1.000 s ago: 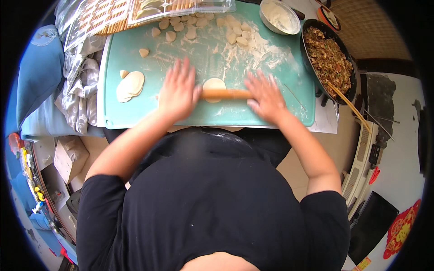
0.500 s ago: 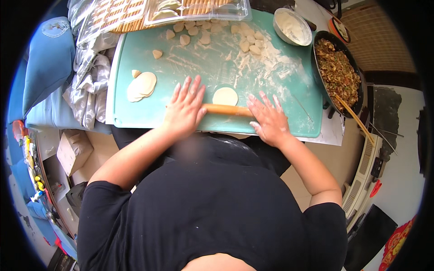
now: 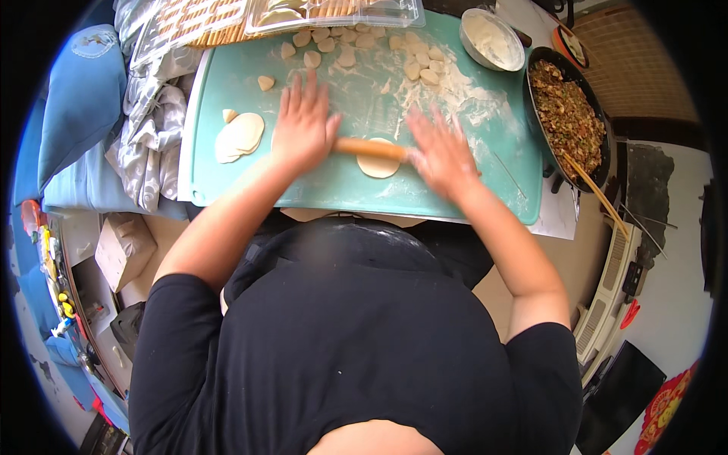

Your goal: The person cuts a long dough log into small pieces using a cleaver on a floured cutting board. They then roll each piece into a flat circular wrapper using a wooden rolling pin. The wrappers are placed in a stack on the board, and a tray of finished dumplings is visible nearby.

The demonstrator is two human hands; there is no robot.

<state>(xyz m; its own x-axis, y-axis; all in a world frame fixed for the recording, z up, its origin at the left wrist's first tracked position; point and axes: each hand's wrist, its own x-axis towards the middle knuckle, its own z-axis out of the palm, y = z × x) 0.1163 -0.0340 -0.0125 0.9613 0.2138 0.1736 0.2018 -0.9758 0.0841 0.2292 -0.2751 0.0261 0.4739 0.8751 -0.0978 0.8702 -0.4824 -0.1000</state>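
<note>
A wooden rolling pin [image 3: 369, 149] lies across a round dough wrapper [image 3: 378, 167] on the green board [image 3: 250, 178]. My left hand [image 3: 303, 125] rests flat over the pin's left end, its fingers stretched forward. Over the right end is my right hand [image 3: 441, 152], also flat with fingers spread and slightly blurred. Both palms hide the pin's ends. To the left of my left hand sits a stack of rolled wrappers [image 3: 241, 136], with a small dough piece [image 3: 229, 115] at its edge. Several more dough pieces [image 3: 346, 57] are scattered along the board's far side.
At the far right stand a bowl of flour [image 3: 491, 39] and a black pan of chopped filling [image 3: 567, 114], with chopsticks [image 3: 595, 196] leaning out of it. Loose flour [image 3: 455, 98] covers the board's right part. A clear plastic tray [image 3: 334, 17] with dumplings overhangs the far edge.
Both hands and the rolling pin have moved forward, away from me. The pin has gone from the wrapper's near side to across it.
</note>
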